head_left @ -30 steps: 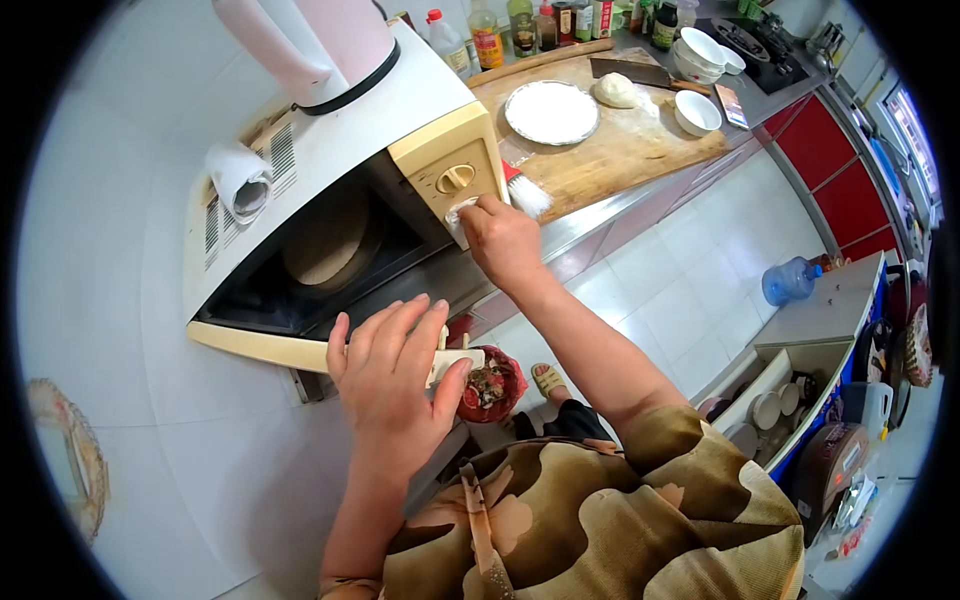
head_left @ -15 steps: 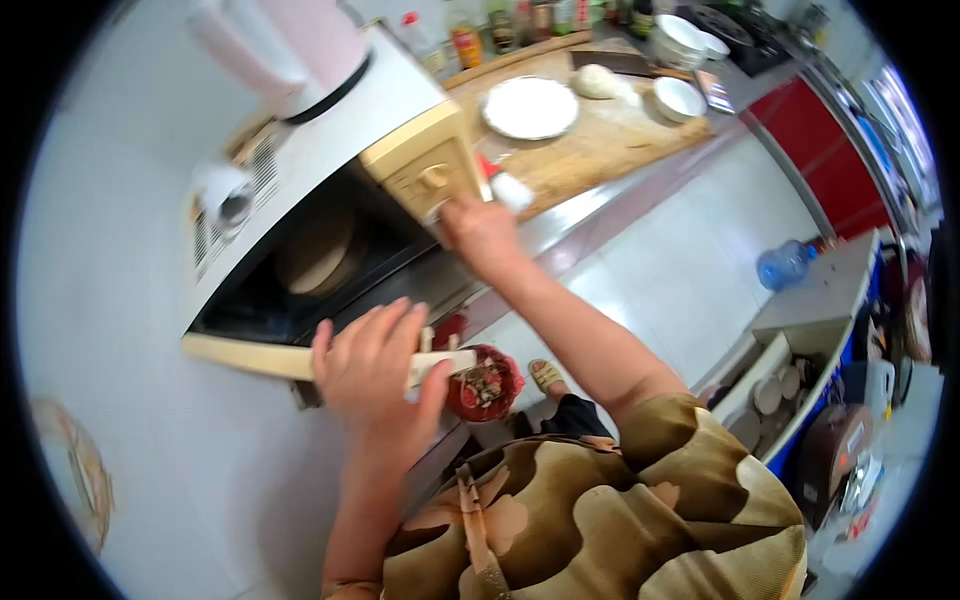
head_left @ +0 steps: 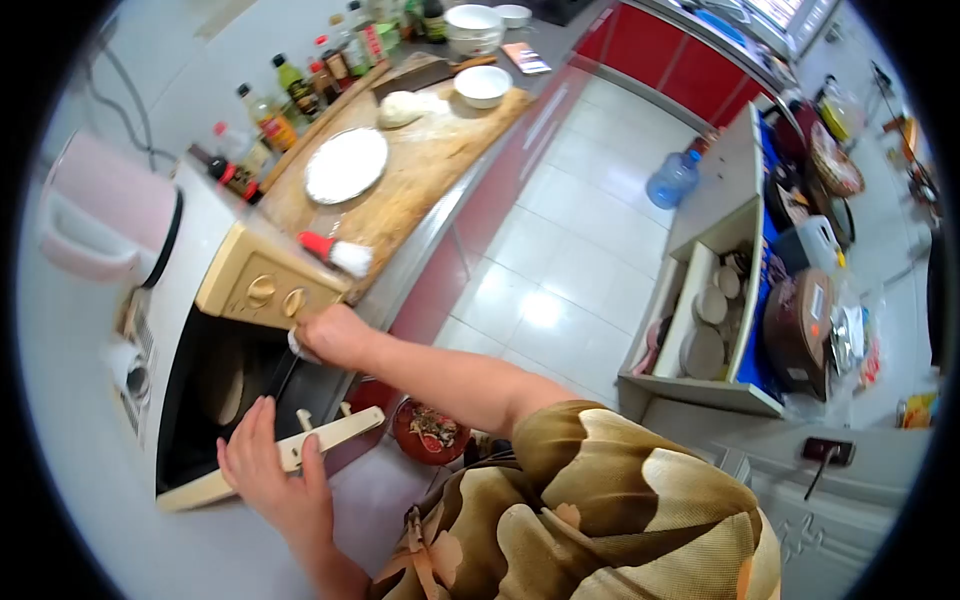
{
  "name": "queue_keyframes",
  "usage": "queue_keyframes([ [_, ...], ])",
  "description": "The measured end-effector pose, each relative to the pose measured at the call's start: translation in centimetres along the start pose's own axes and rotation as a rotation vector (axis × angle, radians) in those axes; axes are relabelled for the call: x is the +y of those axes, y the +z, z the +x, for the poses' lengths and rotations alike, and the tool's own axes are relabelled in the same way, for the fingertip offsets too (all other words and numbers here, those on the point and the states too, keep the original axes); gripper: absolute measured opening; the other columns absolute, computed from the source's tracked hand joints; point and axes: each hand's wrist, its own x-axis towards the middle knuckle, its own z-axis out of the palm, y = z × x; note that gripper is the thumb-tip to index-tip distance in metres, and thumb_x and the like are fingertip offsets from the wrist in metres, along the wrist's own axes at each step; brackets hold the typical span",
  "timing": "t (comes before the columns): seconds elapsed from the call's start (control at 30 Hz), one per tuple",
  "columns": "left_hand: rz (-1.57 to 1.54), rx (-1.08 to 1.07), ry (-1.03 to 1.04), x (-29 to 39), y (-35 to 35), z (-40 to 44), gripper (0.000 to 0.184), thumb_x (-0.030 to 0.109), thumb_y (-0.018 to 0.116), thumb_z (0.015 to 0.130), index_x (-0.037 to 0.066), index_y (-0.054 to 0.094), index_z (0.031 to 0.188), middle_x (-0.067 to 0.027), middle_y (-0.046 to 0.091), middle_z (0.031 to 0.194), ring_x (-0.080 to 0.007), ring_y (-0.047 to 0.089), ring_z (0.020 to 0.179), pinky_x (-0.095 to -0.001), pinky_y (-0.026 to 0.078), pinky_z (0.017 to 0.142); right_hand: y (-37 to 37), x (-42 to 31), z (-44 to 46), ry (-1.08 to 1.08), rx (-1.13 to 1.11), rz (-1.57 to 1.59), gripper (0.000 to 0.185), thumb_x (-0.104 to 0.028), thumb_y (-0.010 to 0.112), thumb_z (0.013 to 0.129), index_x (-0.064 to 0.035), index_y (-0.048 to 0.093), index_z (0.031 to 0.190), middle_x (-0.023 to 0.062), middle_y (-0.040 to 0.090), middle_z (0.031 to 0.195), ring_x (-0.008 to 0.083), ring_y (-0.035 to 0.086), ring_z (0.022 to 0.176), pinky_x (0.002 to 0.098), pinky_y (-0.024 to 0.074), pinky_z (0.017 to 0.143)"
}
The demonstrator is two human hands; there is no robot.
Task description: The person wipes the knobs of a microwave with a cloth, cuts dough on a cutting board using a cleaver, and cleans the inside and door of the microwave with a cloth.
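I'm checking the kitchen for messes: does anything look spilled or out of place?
Only loose white powder stands out, on the wooden board beside the dough: it looks spilled, though perhaps dusted on purpose. The microwave door hangs open, but the left hand is at it, so that seems ordinary.

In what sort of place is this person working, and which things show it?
It looks like a kitchen, probably a home one: an open microwave oven stands beside a wooden board holding a pale, dough-like lump, and bottles line the wall behind.
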Motion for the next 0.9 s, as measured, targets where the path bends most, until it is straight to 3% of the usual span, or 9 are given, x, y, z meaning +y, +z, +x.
queue_keyframes([
  [0.07,0.004,-0.003,0.01,0.0,0.0,0.0,0.049,0.021,0.066,0.089,0.007,0.059,0.135,-0.0106,0.062,0.133,-0.0308,0.056,0.125,-0.0522,0.027,0.117,-0.4,0.1,-1.4,0.035,-0.004,0.05,0.008,-0.013,0.067,0.08,-0.0072,0.066,0.085,0.0136,0.064,0.09,0.0355,0.067,0.076,0.0459,0.0547,0.064],
  [0.13,-0.01,-0.012,0.034,-0.2,0.1,-0.1,0.049,0.021,0.066,0.089,0.007,0.058,0.135,-0.0106,0.062,0.133,-0.0308,0.056,0.125,-0.0522,0.027,0.118,-0.7,0.0,-2.1,0.339,0.347,0.293,0.009,-0.014,0.068,0.083,-0.007,0.065,0.088,0.0137,0.063,0.089,0.0373,0.066,0.081,0.0472,0.0535,0.069],
  [0.3,0.07,-0.023,0.042,-0.7,0.1,0.0,0.049,0.033,0.062,0.093,0.005,0.06,0.133,-0.011,0.063,0.132,-0.0299,0.057,0.123,-0.0521,0.028,0.116,0.5,1.0,0.2,0.352,0.663,0.405,0.012,-0.01,0.067,0.082,-0.0048,0.064,0.093,0.0166,0.063,0.091,0.0397,0.064,0.087,0.048,0.0518,0.074],
  [0.33,0.067,-0.037,0.065,-1.1,0.2,-0.2,0.046,0.02,0.061,0.094,0.008,0.057,0.139,-0.0112,0.061,0.136,-0.0316,0.055,0.126,-0.0509,0.026,0.118,1.5,0.9,0.6,0.366,0.625,0.426,0.013,-0.01,0.066,0.082,-0.0047,0.063,0.094,0.0171,0.063,0.092,0.0402,0.064,0.087,0.0482,0.0521,0.074],
  [0.5,0.076,-0.042,0.057,-0.2,-0.1,0.3,0.045,0.023,0.06,0.095,0.008,0.058,0.138,-0.0126,0.061,0.136,-0.0327,0.055,0.126,-0.0519,0.026,0.118,5.6,-0.4,-0.7,0.45,0.316,0.476,0.012,-0.01,0.063,0.082,-0.005,0.063,0.093,0.0187,0.066,0.092,0.0417,0.065,0.087,0.0498,0.0526,0.074],
  [0.57,0.012,0.075,0.185,0.4,-0.5,1.2,0.046,0.043,0.063,0.098,0.008,0.067,0.128,-0.0113,0.069,0.123,-0.0334,0.064,0.106,-0.0456,0.043,0.091,6.6,-0.4,-1.3,0.533,0.251,0.516,0.011,-0.01,0.063,0.082,-0.0051,0.063,0.092,0.0188,0.067,0.091,0.0416,0.066,0.087,0.05,0.0526,0.074],
  [0.67,0.0,0.059,0.23,0.0,-0.6,1.2,0.043,0.04,0.062,0.099,0.006,0.068,0.125,-0.0123,0.069,0.124,-0.0336,0.065,0.105,-0.0451,0.045,0.089,5.5,-0.4,-1.6,0.558,0.408,0.543,0.015,-0.01,0.067,0.082,-0.0072,0.064,0.097,0.0163,0.066,0.096,0.0395,0.066,0.09,0.0476,0.0538,0.074],
  [0.77,0.014,0.015,0.141,-0.9,-0.2,0.3,0.047,0.047,0.058,0.099,0.01,0.069,0.127,-0.0086,0.069,0.128,-0.0309,0.064,0.116,-0.0498,0.036,0.106,4.0,-0.1,-1.2,0.543,0.572,0.556,0.016,-0.012,0.069,0.082,-0.0083,0.065,0.098,0.0155,0.066,0.095,0.0393,0.066,0.089,0.0468,0.054,0.075],
  [0.9,0.046,-0.096,0.044,-0.7,-0.6,0.4,0.049,0.041,0.063,0.093,0.007,0.064,0.128,-0.0102,0.064,0.13,-0.0296,0.059,0.121,-0.0559,0.027,0.115,6.1,-0.5,-1.3,0.688,0.268,0.505,0.014,-0.013,0.067,0.085,-0.0079,0.066,0.099,0.019,0.067,0.096,0.0413,0.065,0.093,0.0489,0.0526,0.08],
])
